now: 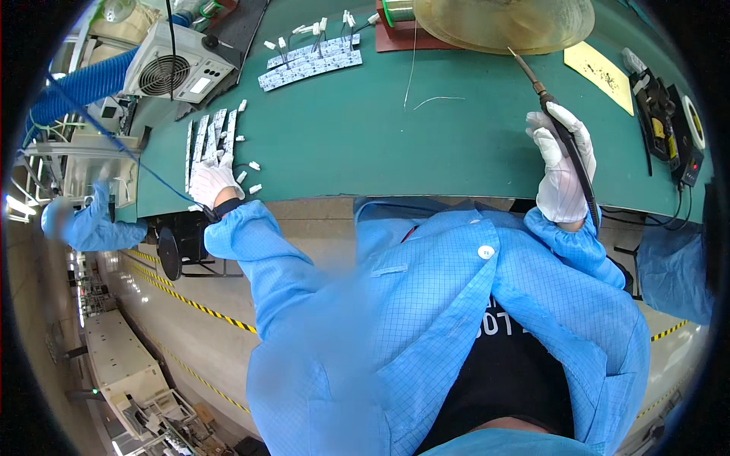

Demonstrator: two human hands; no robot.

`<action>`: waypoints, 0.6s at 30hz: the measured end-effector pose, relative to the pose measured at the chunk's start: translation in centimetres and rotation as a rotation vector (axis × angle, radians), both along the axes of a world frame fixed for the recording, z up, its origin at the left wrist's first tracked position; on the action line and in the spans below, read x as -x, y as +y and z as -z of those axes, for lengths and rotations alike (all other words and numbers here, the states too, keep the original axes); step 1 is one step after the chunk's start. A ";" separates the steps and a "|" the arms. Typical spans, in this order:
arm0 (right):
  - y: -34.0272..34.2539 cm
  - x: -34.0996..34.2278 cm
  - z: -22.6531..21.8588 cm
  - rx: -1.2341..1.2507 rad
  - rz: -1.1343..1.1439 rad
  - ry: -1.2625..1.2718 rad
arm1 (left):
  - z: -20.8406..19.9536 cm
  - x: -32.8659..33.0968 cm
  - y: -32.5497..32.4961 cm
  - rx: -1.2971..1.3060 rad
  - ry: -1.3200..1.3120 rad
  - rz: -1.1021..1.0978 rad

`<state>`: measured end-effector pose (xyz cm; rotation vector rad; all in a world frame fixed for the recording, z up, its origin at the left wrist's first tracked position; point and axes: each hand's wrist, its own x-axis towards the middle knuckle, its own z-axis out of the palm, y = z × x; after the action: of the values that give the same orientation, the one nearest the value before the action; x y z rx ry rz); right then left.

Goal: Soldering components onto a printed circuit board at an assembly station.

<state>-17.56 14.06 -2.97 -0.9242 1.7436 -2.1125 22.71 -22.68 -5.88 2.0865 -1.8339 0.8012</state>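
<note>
"So, what is held in the right hand point(559, 180)?"
"The iron point(535, 82) is gripped above the tabletop point(327, 144), its tip pointed toward the dish point(506, 23)."
"And the left hand point(211, 183)?"
"It is rested on the white strips point(201, 138) at far left (whether any is pinched cannot be told); more strips point(312, 70) are laid farther back."
</note>
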 end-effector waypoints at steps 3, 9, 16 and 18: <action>0.1 0.1 0.1 -0.003 0.004 0.038 | -1.6 0.3 0.7 -0.204 0.130 -0.023; 0.4 0.1 0.2 -0.005 0.024 0.041 | -2.4 2.3 1.6 -0.070 0.173 0.065; 0.4 0.1 0.2 0.003 0.025 0.037 | -3.8 4.3 2.8 -0.327 -0.143 -0.013; 0.6 0.0 0.2 0.018 0.017 0.019 | -3.2 4.2 2.6 -0.242 -0.276 0.052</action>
<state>-17.59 14.61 -3.20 -0.9402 1.7500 -2.1403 18.55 -20.12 -2.67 2.1462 -2.2201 0.9359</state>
